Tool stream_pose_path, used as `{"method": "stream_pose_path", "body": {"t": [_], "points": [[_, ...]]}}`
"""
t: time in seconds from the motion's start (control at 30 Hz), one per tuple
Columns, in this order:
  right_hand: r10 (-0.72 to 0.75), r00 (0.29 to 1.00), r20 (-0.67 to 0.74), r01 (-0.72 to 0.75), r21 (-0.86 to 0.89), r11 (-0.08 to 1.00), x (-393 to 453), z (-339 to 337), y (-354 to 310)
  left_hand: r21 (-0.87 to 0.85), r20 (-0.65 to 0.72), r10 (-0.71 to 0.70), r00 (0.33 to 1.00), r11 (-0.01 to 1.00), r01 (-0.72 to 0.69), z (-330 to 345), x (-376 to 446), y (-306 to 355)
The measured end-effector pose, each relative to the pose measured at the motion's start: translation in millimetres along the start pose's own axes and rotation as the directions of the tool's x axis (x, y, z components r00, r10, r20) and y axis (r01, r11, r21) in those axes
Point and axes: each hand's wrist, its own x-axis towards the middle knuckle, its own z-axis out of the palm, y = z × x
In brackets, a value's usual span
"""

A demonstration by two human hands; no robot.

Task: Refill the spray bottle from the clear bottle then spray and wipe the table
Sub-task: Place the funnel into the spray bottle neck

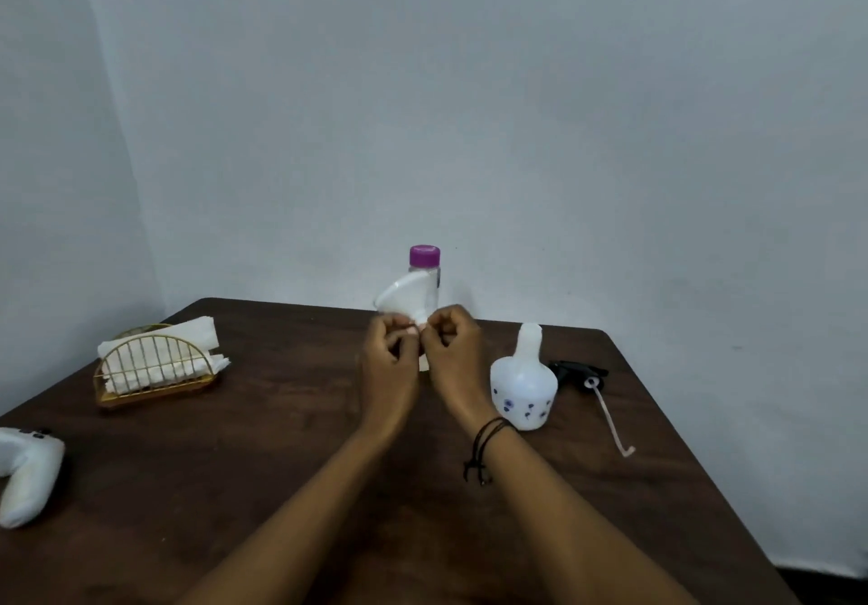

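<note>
The clear bottle (425,276) with a purple cap stands at the table's far edge. In front of it, a white funnel (404,297) is held up between my hands, its wide end tilted to the left. My left hand (390,351) and my right hand (453,346) meet at its narrow part, fingers curled and pinching it. The white spray bottle (523,384), printed with blue flowers, stands open-necked just right of my right wrist. Its black spray head (577,372) with a pale dip tube (610,421) lies on the table beside it.
A gold wire holder with white napkins (155,365) stands at the left of the dark wooden table (263,463). A white game controller (23,473) lies at the near left edge. A wall runs close behind the table.
</note>
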Motion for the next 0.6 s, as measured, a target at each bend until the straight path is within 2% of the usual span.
{"method": "stream_pose_path", "body": {"t": [0.13,0.2,0.43,0.6], "points": [[-0.042,0.991,-0.125,0.042,-0.004,0.999,9.6,-42.7,-13.7,-0.179,0.019,-0.011,1.0,0.984,0.015,34.4,7.4,22.0],[-0.033,0.991,-0.132,0.03,-0.018,0.999,12.9,-66.6,-16.8,-0.23,0.046,0.01,0.999,0.973,0.001,52.4,10.0,30.9],[-0.093,0.996,-0.015,0.087,-0.244,0.966,22.5,-123.9,-9.4,-0.091,0.276,0.105,0.955,0.992,-0.083,95.9,15.2,42.3],[-0.097,0.995,0.006,0.094,-0.324,0.941,29.0,-139.7,-9.5,-0.004,0.363,0.173,0.916,0.983,-0.184,113.6,13.2,49.2]]}}
